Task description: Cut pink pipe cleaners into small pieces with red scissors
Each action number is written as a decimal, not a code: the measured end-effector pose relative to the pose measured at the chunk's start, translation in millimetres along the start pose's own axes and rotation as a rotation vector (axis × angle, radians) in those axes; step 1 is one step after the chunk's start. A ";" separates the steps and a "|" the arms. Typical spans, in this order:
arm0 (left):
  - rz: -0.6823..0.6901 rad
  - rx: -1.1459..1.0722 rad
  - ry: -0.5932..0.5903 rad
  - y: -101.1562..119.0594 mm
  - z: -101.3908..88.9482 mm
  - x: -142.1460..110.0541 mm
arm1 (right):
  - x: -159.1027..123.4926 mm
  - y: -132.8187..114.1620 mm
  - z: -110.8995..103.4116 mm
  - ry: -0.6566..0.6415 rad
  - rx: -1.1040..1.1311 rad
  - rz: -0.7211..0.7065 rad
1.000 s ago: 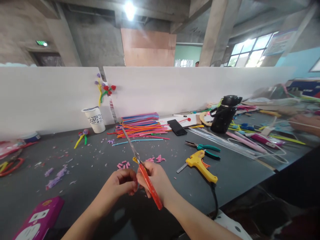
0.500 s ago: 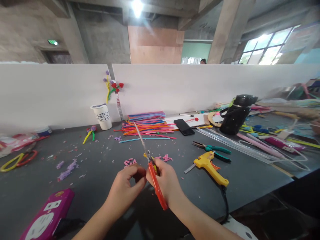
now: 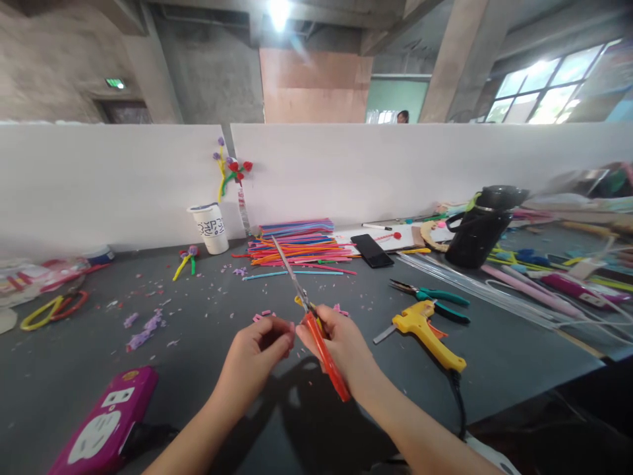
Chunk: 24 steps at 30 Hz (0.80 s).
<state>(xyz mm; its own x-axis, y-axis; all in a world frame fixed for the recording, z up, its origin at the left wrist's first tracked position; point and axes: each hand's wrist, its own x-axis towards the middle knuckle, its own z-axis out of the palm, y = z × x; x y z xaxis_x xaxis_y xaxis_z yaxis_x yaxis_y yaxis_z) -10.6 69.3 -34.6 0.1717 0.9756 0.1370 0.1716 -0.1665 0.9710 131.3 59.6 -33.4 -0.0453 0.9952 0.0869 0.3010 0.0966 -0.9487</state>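
Holding scissors (image 3: 316,335) above a bench (image 3: 208,297) with many small pieces

The right hand (image 3: 341,340) keeps its grip closed around the scissors, near the orange handle. The blades point forward and a little to the left, in the direction of the pile of fuzzy sticks (image 3: 302,252) lying at the back. The left hand (image 3: 264,346) is just beside the right one, with its fingers bent and the thumb near to them. Its grip looks narrow, but I cannot tell if it is pinching some small thing. Behind this left hand lie some pink pieces (image 3: 262,316).

To the right of the hands, a yellow glue gun (image 3: 420,324) rests on the bench, and the pliers (image 3: 445,296) with green handles are just behind it. More to the back there is a black phone (image 3: 372,251), lying flat beside the pile. A white cup (image 3: 212,231) stands upright at the left of the pile, near the white board (image 3: 123,185). In the left front corner lies a purple power strip (image 3: 133,389).
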 end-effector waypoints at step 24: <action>0.099 -0.518 0.223 6.6 -9.5 -6.5 | -27.9 27.0 -15.2 0.101 -1.009 -0.505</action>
<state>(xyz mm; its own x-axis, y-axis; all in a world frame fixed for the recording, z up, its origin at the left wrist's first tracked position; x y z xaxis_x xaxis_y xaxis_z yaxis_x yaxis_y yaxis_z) -19.9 63.2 -27.2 -0.0557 0.9748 0.2161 -0.3423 -0.2220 0.9130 155.2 34.7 -56.7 -0.3158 0.8310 0.4580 0.9032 0.4112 -0.1233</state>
